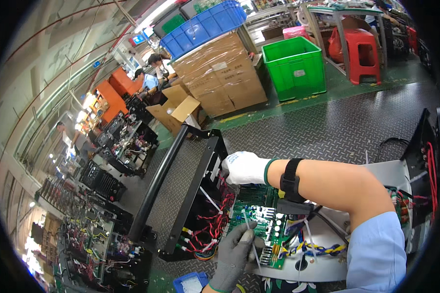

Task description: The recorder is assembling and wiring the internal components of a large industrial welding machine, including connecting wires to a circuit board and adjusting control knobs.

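Factory floor's diamond plate [327, 132] under it all, left hand [234, 254] fingers pinching a white cable tie [252, 244] over the green circuit board [259, 219], right hand [244, 168] fingers curled on the black frame [200, 185] to steady it.

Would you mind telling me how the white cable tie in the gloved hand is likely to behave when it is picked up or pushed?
The cable tie is a thin, narrow strip, so it is probably very light and springy, bending rather than holding a push. It looks smooth, so it may slip between the grey-gloved left hand's fingers. Lying over the green circuit board, it could snag on parts or the red wires.
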Demonstrator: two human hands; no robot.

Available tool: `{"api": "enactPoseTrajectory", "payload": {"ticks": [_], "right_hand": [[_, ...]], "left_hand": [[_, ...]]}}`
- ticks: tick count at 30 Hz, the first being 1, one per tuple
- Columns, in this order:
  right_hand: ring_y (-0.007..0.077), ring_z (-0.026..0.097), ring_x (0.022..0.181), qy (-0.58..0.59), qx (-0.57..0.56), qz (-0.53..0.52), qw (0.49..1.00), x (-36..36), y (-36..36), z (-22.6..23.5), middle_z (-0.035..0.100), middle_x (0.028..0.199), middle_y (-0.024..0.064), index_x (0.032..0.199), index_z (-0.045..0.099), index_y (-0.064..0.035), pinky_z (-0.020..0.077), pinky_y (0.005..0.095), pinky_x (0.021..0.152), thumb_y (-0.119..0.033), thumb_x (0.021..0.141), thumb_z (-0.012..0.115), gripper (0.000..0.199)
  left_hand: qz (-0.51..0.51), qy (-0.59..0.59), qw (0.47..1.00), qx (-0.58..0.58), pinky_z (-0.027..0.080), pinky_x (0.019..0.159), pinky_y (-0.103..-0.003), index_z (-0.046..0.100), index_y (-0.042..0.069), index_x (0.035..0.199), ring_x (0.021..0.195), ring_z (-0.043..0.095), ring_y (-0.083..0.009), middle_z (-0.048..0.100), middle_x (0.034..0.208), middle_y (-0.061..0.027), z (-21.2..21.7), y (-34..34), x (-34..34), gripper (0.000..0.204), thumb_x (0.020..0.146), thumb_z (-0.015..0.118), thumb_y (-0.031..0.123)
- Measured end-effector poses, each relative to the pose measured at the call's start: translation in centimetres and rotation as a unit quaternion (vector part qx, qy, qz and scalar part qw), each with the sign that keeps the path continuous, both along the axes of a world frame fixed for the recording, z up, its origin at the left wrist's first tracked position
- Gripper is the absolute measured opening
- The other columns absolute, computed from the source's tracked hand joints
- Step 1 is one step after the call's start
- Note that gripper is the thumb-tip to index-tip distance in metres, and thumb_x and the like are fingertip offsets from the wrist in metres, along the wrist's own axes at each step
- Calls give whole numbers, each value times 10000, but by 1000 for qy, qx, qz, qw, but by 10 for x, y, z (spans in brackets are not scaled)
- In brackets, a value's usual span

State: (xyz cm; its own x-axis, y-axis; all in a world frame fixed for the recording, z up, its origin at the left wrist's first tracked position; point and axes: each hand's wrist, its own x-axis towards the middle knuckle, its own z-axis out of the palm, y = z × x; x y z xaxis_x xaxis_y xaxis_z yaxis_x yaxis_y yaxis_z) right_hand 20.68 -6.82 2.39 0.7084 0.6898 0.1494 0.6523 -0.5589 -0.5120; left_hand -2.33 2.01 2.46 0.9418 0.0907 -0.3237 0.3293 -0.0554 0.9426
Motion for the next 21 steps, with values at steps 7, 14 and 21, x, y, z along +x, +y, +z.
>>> {"api": "enactPoseTrajectory", "payload": {"ticks": [7,14,21], "right_hand": [[295,700,803,124,105,175,971,27,-10,-16,730,874,129,1047,743,-47,540,398,731,-194,755,684,333],[276,690,837,83,117,247,958,29,-11,-21,732,881,148,1026,743,-32,533,398,760,-125,753,656,301],[342,660,842,129,99,280,946,24,-10,-20,701,903,216,1036,714,19,518,401,776,-145,727,630,360]], "left_hand": [[52,16,998,17,360,491,-196,482,-30,1386,548,466,-38,672,819,-67,-6,-11,20,419,1012,514,159],[93,-18,995,42,333,436,-185,487,-34,1375,505,457,-36,636,755,-46,2,-21,24,429,990,503,154],[114,-101,980,126,364,458,-195,544,-32,1319,516,472,-42,638,738,-42,-16,-13,39,378,997,500,163]]}}
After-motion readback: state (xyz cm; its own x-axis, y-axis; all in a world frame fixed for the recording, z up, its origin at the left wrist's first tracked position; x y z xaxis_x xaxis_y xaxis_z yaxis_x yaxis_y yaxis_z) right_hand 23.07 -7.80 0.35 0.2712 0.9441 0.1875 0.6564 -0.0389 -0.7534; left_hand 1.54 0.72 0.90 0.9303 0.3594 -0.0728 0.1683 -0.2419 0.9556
